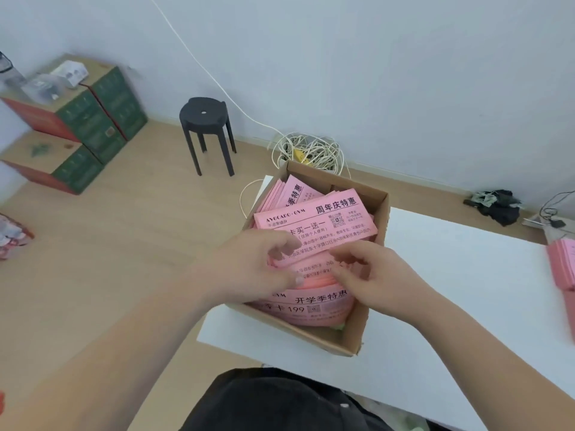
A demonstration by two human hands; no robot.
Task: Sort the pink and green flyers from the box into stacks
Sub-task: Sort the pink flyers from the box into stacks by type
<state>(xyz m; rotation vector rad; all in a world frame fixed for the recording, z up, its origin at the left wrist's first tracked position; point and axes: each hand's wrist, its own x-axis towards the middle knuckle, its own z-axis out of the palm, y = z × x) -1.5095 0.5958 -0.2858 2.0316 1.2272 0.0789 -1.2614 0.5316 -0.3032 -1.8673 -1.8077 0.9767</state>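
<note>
Cardboard box (pixel 370 309) is sitting mid-frame on the white table (pixel 451 306), packed with pink flyers (pixel 314 223). Left hand (pixel 249 265) is curling thumb and fingers round the left edge of a wad of them. Right hand (pixel 379 278) is curled too, its fingertips pinching the sheets' lower edge from the right.

Risks: the wad is loose and fanned, so lifting it by the edges is likely to spill sheets back into the box or onto the floor. Green is showing only as a sliver (pixel 340 326) at the box's lower corner, so green sheets could be riding inside a pink wad and getting mis-sorted.

Counts:
- 1 box
- 2 hands
- pink flyers too many to count
- 1 pink stack (pixel 563 264) at the right edge, possibly a second below it
- no green stack visible
- 1 black stool (pixel 206 115) upper centre
- at least 3 green-and-red cartons (pixel 90 119) upper left
</note>
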